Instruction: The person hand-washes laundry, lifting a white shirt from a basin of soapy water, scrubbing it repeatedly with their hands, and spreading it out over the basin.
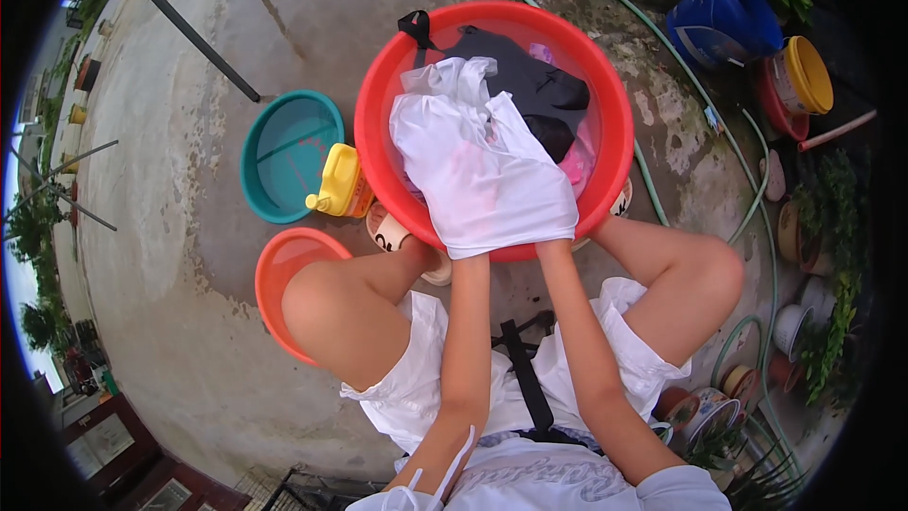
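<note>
A wet white garment (482, 163), perhaps a shirt, spreads over the near part of a red plastic basin (365, 113). My left forearm (468, 326) and right forearm (578, 319) reach side by side into its near opening. Both my hands are hidden inside the cloth, so their grip does not show. Pink shows faintly through the white fabric. Behind it, a dark grey garment (489, 50) with black parts lies in the water, and a black strap (417, 28) hangs over the rim. Some pink cloth (582, 156) shows at the basin's right side.
Left of the basin stand a yellow jug (342, 174), a green basin (248, 184) and an orange basin (273, 298) beside my knee. A green hose (681, 60) runs along the right. Beyond it are a blue bucket (702, 28), a yellow bucket (816, 78) and several flowerpots.
</note>
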The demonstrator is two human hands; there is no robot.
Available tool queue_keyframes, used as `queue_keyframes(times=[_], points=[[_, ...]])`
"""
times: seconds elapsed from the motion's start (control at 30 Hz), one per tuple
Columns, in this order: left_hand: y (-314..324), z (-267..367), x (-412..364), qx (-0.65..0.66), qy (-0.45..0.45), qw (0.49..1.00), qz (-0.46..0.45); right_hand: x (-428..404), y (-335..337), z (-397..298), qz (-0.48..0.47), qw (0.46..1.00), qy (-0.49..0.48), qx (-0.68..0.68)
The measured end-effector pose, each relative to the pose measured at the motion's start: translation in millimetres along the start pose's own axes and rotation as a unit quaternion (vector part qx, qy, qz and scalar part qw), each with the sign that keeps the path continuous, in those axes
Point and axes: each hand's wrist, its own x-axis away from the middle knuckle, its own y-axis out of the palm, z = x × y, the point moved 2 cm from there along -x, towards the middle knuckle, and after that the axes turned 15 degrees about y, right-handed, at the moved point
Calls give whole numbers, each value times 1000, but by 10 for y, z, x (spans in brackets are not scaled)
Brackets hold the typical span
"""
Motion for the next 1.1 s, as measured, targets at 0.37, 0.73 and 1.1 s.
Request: queue_keyframes(times=[0.37,0.73,1.1], points=[[38,-111,135,91,-59,992,-68,115,395,-706,-124,983,-126,50],[320,151,290,-132,84,978,139,-171,482,-828,-101,963,-173,179],[231,376,169,-240,108,962,71,120,87,-329,-157,952,-151,213]])
